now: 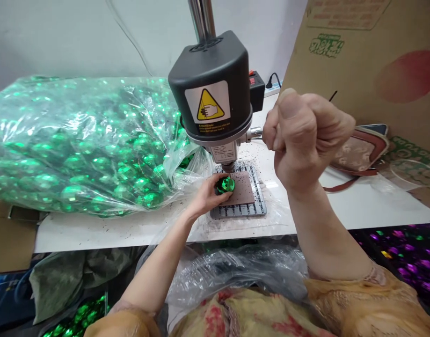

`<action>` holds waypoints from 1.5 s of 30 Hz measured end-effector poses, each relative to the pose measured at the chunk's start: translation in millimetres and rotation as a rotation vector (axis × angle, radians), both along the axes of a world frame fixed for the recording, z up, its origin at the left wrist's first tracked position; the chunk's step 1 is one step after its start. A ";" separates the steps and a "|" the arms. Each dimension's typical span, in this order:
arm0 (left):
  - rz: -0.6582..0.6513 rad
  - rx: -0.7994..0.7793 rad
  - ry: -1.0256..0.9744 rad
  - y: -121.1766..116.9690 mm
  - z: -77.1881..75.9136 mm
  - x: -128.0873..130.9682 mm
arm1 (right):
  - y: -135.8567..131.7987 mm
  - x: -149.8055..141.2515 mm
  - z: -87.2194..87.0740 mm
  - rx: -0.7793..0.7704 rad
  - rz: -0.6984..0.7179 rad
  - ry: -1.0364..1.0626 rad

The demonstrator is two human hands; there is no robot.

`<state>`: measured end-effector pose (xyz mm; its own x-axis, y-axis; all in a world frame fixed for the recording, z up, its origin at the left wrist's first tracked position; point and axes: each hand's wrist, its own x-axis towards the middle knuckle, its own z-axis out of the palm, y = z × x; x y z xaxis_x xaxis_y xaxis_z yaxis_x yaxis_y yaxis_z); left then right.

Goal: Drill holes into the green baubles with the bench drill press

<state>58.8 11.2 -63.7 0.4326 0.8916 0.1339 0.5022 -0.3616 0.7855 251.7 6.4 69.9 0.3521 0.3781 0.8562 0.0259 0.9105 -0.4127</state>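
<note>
My left hand (pixel 209 194) grips a shiny green faceted ball (pixel 225 185), thumb and fingers around its sides. The ball rests on a brown square board (pixel 244 189) on the slotted base plate (pixel 258 210) of a small drill press (pixel 211 93). Directly above the ball is the drill chuck (pixel 228 166); the drill tip is too small to make out. My right hand (pixel 302 135) is closed in a fist at the metal feed handle (pixel 255 134) on the press's right side. Most of that handle is hidden by the fingers.
A big clear plastic bag (pixel 84 150) of green faceted balls fills the table's left side. Dark shavings litter the white table (pixel 95 231). A handbag (pixel 358 150) and a large cardboard box (pixel 369 70) stand at right. Purple balls (pixel 411 257) lie below the right edge.
</note>
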 end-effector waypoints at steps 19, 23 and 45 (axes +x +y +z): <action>0.321 0.119 -0.147 -13.0 -31.7 31.5 | -3.6 -0.6 -2.2 -0.087 -0.068 -0.025; 0.314 0.146 -0.159 -14.9 -33.3 30.8 | -2.3 -3.2 -7.7 -0.026 -0.058 0.027; 0.302 0.162 -0.181 -12.9 -38.8 30.9 | 8.9 2.1 -44.8 0.347 -0.023 -0.060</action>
